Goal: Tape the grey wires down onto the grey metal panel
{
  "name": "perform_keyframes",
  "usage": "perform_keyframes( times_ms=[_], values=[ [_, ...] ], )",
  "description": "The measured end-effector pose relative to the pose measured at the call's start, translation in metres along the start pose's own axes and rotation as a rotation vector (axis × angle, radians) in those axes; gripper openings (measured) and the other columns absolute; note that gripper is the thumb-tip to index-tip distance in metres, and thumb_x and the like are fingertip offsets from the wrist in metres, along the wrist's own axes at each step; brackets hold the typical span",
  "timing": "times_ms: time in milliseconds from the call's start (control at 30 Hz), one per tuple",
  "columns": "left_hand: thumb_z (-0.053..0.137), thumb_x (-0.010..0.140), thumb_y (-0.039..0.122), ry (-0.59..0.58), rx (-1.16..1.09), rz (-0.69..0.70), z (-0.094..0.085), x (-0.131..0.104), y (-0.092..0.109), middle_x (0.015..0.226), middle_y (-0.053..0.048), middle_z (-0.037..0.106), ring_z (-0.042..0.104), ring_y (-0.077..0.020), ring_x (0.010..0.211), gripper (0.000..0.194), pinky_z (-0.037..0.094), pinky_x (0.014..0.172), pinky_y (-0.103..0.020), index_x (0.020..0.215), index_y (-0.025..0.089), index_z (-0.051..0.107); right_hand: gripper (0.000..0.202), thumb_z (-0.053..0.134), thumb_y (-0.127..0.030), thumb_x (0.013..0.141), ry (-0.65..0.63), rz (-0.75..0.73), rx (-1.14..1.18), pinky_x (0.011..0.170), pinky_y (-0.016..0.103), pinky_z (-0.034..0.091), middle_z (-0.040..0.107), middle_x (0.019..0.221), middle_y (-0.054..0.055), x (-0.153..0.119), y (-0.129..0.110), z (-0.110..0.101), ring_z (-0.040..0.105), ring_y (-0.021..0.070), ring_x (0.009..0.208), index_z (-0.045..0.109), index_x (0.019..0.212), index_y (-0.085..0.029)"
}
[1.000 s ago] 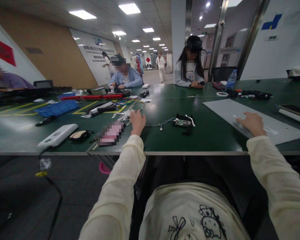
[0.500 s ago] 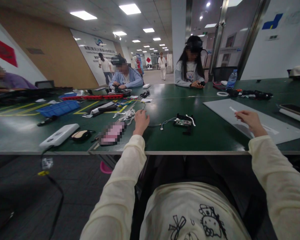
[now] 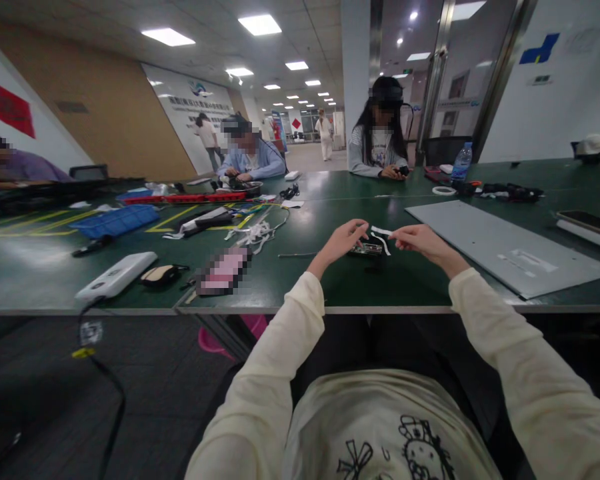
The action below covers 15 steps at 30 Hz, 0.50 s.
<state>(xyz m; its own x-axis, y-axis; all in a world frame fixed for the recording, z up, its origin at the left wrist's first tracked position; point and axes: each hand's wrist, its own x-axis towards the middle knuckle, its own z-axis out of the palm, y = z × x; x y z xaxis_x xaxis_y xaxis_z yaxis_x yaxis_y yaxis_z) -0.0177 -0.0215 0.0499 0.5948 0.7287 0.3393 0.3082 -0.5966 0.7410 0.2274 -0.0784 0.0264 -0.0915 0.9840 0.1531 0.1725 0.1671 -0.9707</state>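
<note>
The green table point(image 3: 280, 283) stretches under and around both sets of fingers. A gray panel point(image 3: 485, 230) lies on it to the right of the right fingers, well apart from them. The blue tray point(image 3: 115, 221) is far to the left of the left fingers, and the white rectangular device point(image 3: 116, 276) is nearer the table's front edge on that side. Beyond the right fingers, toward the far right, stands a water bottle point(image 3: 463, 161). The pink flat item point(image 3: 224, 270) lies left of the left fingers, with a clump of white strips point(image 3: 257, 233) between them. The right hand point(image 3: 393, 235) pinches a white strip point(image 3: 381, 231) between thumb and fingers, pointing it toward the left hand point(image 3: 365, 230). The left fingers are curled and bunched near its free end; whether they touch it, I cannot tell. Just below them sits a circuit board point(image 3: 369, 249), partly hidden, with a curved white strip point(image 3: 384, 247) at its right side.
</note>
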Motion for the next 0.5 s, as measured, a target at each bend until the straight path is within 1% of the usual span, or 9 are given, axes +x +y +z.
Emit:
perform_keyframes(
  times_ms=[67, 100, 167, 200, 267, 367, 400, 433, 500],
  values=[
    [0.051, 0.088, 0.047, -0.122, -0.072, 0.015, 0.008, 0.002, 0.008, 0.073, -0.001, 0.064, 0.057, -0.0084, 0.057, 0.036, 0.042, 0.054, -0.02, 0.102, 0.015, 0.063, 0.036, 0.072, -0.049, 0.072, -0.095, -0.026, -0.022, 0.056, 0.019, 0.041, 0.068, 0.071, 0.003, 0.005, -0.005, 0.015, 0.057, 0.0095, 0.063, 0.074, 0.086, -0.016],
    [0.054, 0.086, 0.045, -0.155, -0.094, 0.017, 0.009, 0.002, 0.009, 0.065, 0.001, 0.06, 0.053, -0.0076, 0.053, 0.034, 0.039, 0.051, -0.019, 0.093, 0.014, 0.065, 0.035, 0.071, -0.049, 0.073, -0.125, -0.035, -0.023, 0.056, 0.019, 0.042, 0.068, 0.072, 0.003, 0.007, -0.006, 0.02, 0.057, 0.0095, 0.063, 0.073, 0.085, -0.016],
    [0.057, 0.084, 0.043, -0.142, -0.122, 0.004, 0.004, 0.003, 0.005, 0.055, 0.004, 0.052, 0.047, -0.0063, 0.048, 0.03, 0.035, 0.048, -0.018, 0.083, 0.014, 0.065, 0.035, 0.068, -0.048, 0.076, -0.153, -0.037, -0.007, 0.058, 0.019, 0.043, 0.07, 0.077, 0.004, 0.012, -0.006, 0.024, 0.06, 0.0104, 0.066, 0.073, 0.09, -0.016],
    [0.057, 0.083, 0.042, -0.087, -0.126, -0.013, -0.001, 0.004, 0.0, 0.053, 0.005, 0.05, 0.045, -0.0059, 0.047, 0.029, 0.034, 0.047, -0.018, 0.081, 0.014, 0.065, 0.036, 0.066, -0.048, 0.079, -0.146, -0.034, 0.005, 0.06, 0.019, 0.044, 0.072, 0.082, 0.005, 0.015, -0.005, 0.023, 0.062, 0.0111, 0.071, 0.073, 0.095, -0.017],
    [0.053, 0.086, 0.041, 0.119, -0.082, -0.08, -0.018, 0.007, -0.014, 0.056, 0.004, 0.051, 0.045, -0.0057, 0.048, 0.029, 0.034, 0.048, -0.019, 0.083, 0.014, 0.063, 0.036, 0.059, -0.046, 0.085, -0.066, -0.022, 0.02, 0.064, 0.019, 0.046, 0.072, 0.098, 0.007, 0.023, 0.001, 0.018, 0.065, 0.0122, 0.081, 0.07, 0.106, -0.018],
    [0.035, 0.096, 0.035, 0.58, 0.168, -0.304, -0.052, 0.01, -0.041, 0.071, 0.0, 0.058, 0.049, -0.006, 0.054, 0.032, 0.036, 0.052, -0.019, 0.093, 0.012, 0.058, 0.035, 0.05, -0.04, 0.09, 0.154, 0.009, -0.063, 0.066, 0.018, 0.047, 0.069, 0.111, 0.009, 0.035, 0.017, 0.007, 0.066, 0.0126, 0.091, 0.067, 0.111, -0.017],
    [0.031, 0.098, 0.033, 0.624, 0.216, -0.341, -0.063, 0.009, -0.05, 0.075, -0.002, 0.059, 0.05, -0.0064, 0.058, 0.033, 0.036, 0.054, -0.019, 0.095, 0.011, 0.055, 0.034, 0.05, -0.038, 0.091, 0.205, 0.025, -0.13, 0.067, 0.019, 0.048, 0.069, 0.112, 0.009, 0.039, 0.023, 0.004, 0.066, 0.013, 0.092, 0.066, 0.111, -0.017],
    [0.03, 0.099, 0.03, 0.63, 0.245, -0.36, -0.073, 0.007, -0.059, 0.075, -0.003, 0.058, 0.051, -0.007, 0.059, 0.032, 0.036, 0.055, -0.02, 0.093, 0.01, 0.053, 0.033, 0.05, -0.037, 0.091, 0.233, 0.041, -0.215, 0.069, 0.02, 0.048, 0.069, 0.111, 0.009, 0.042, 0.03, 0.002, 0.066, 0.0137, 0.092, 0.066, 0.111, -0.016],
    [0.036, 0.098, 0.028, 0.593, 0.316, -0.37, -0.089, -0.002, -0.074, 0.066, -0.001, 0.055, 0.051, -0.009, 0.057, 0.026, 0.037, 0.057, -0.022, 0.087, 0.01, 0.051, 0.031, 0.053, -0.036, 0.089, 0.23, 0.05, -0.417, 0.075, 0.024, 0.049, 0.07, 0.108, 0.009, 0.045, 0.041, 0.001, 0.066, 0.0155, 0.093, 0.067, 0.108, -0.016]
  ],
)
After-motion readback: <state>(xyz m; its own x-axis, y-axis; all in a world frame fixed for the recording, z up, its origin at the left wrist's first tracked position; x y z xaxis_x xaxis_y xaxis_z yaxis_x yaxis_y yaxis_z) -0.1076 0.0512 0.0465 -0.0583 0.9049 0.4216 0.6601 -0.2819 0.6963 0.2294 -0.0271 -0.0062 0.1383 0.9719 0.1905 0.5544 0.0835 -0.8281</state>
